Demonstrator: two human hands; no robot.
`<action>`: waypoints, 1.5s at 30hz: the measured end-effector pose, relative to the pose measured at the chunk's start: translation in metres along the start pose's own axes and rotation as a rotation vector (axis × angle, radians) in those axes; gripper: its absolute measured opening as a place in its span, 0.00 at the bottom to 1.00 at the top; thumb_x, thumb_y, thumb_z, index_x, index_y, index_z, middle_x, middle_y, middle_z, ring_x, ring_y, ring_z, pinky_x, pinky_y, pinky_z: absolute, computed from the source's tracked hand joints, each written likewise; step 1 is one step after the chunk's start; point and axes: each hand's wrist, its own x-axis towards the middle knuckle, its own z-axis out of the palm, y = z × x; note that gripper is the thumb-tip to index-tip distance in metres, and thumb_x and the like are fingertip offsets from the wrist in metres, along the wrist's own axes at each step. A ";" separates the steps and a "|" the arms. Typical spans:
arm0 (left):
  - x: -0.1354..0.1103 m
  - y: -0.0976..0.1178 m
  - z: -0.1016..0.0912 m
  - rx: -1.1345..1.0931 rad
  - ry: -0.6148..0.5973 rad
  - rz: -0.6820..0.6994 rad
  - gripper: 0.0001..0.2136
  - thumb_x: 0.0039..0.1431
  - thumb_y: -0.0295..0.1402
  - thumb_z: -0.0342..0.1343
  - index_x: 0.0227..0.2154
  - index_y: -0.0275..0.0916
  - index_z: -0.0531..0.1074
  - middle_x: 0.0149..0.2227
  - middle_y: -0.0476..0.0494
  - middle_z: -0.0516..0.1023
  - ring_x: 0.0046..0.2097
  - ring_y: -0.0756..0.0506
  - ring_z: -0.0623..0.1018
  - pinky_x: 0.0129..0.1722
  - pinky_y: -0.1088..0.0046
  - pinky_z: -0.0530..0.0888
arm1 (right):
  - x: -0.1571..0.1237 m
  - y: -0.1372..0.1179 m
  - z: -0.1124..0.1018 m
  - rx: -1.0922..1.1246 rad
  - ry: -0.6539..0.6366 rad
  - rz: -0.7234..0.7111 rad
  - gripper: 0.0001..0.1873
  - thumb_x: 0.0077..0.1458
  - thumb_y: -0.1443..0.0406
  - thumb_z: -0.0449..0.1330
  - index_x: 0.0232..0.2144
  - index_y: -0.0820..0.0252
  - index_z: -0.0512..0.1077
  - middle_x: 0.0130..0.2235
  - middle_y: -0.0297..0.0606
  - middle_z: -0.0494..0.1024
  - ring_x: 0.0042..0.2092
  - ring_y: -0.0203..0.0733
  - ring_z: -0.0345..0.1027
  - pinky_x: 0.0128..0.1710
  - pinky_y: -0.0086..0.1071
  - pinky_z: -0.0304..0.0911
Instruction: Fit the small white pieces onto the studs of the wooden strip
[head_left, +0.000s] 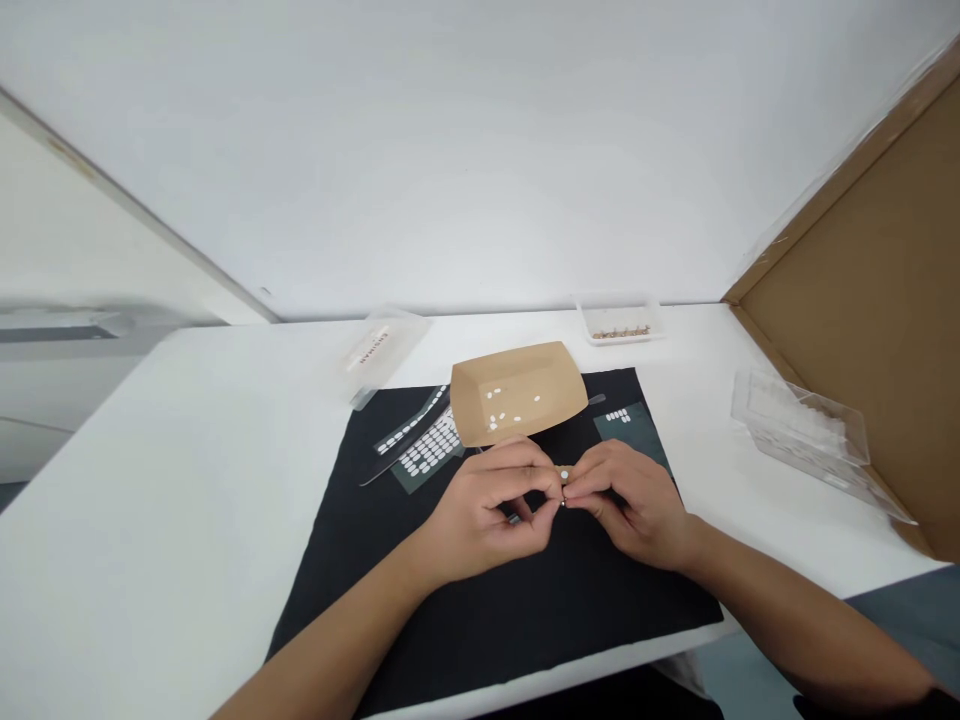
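Left hand [491, 510] and right hand [637, 500] pinch a tiny piece [563, 502] over black cloth [517, 630].

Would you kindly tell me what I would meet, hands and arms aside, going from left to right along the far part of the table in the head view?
Plastic bag → brown tray → small plastic tub → clear plastic box.

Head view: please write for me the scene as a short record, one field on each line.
Hands: left hand and right hand, fingertips together at a small piece
Piece: shows a white dot; mostly hidden by fingers
Below hands: black mat on white table
Beyond hands: brown tray, white dots inside
Left of tray: sheet of white dots
Back right: clear container, small brown pieces inside
Far right: clear box
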 end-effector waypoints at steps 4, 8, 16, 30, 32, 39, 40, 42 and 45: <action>0.000 0.002 0.003 0.004 0.026 -0.008 0.07 0.59 0.19 0.60 0.35 0.36 0.78 0.34 0.42 0.78 0.35 0.50 0.78 0.24 0.85 0.76 | -0.002 0.001 0.001 0.019 -0.007 0.033 0.05 0.69 0.70 0.65 0.45 0.55 0.77 0.40 0.36 0.85 0.45 0.41 0.79 0.46 0.35 0.74; -0.001 0.004 0.005 -0.037 0.030 -0.099 0.07 0.56 0.19 0.59 0.32 0.36 0.78 0.33 0.44 0.77 0.33 0.51 0.77 0.24 0.86 0.76 | -0.001 0.001 0.002 0.136 -0.024 0.178 0.03 0.68 0.68 0.66 0.43 0.54 0.79 0.41 0.35 0.86 0.43 0.38 0.81 0.45 0.32 0.75; 0.000 0.005 0.009 -0.181 0.020 -0.348 0.04 0.50 0.21 0.58 0.27 0.35 0.75 0.30 0.47 0.76 0.27 0.54 0.75 0.22 0.86 0.72 | 0.002 -0.001 0.002 0.301 -0.075 0.436 0.00 0.66 0.64 0.69 0.40 0.52 0.81 0.38 0.32 0.86 0.39 0.35 0.82 0.43 0.26 0.75; -0.006 -0.001 0.010 -0.472 -0.009 -0.570 0.11 0.61 0.37 0.66 0.34 0.34 0.74 0.36 0.47 0.73 0.25 0.54 0.75 0.21 0.78 0.82 | 0.004 -0.002 0.000 0.299 -0.068 0.479 0.04 0.67 0.62 0.67 0.39 0.55 0.79 0.36 0.33 0.85 0.37 0.37 0.81 0.41 0.29 0.75; -0.007 -0.004 0.009 -0.485 -0.020 -0.553 0.12 0.64 0.39 0.65 0.36 0.33 0.75 0.36 0.46 0.74 0.26 0.54 0.75 0.21 0.78 0.82 | 0.004 -0.002 0.000 0.286 -0.063 0.463 0.05 0.68 0.62 0.66 0.39 0.55 0.79 0.36 0.34 0.85 0.36 0.37 0.81 0.40 0.29 0.75; -0.008 -0.007 0.007 -0.428 -0.026 -0.564 0.13 0.64 0.41 0.66 0.39 0.34 0.75 0.40 0.44 0.77 0.24 0.55 0.77 0.20 0.79 0.82 | 0.004 0.002 -0.001 0.160 -0.052 0.415 0.04 0.69 0.62 0.66 0.39 0.55 0.79 0.36 0.33 0.85 0.36 0.37 0.80 0.39 0.29 0.74; -0.008 -0.007 0.007 -0.402 -0.016 -0.575 0.13 0.64 0.40 0.67 0.39 0.34 0.75 0.40 0.44 0.77 0.23 0.55 0.77 0.20 0.81 0.81 | 0.004 0.003 -0.001 0.127 -0.050 0.389 0.05 0.69 0.62 0.65 0.39 0.55 0.79 0.36 0.33 0.84 0.36 0.37 0.80 0.39 0.29 0.73; -0.007 -0.007 0.009 -0.368 -0.002 -0.592 0.13 0.63 0.40 0.67 0.38 0.34 0.76 0.39 0.45 0.78 0.22 0.55 0.78 0.19 0.82 0.80 | 0.003 0.004 -0.001 0.054 -0.037 0.303 0.05 0.70 0.62 0.64 0.40 0.55 0.78 0.37 0.34 0.84 0.38 0.38 0.79 0.40 0.30 0.73; -0.006 -0.007 0.009 -0.371 0.019 -0.602 0.13 0.62 0.39 0.68 0.38 0.34 0.76 0.39 0.45 0.78 0.22 0.55 0.78 0.18 0.82 0.79 | 0.002 0.006 -0.002 -0.036 -0.019 0.162 0.03 0.71 0.64 0.63 0.42 0.54 0.77 0.39 0.35 0.84 0.40 0.39 0.79 0.42 0.32 0.73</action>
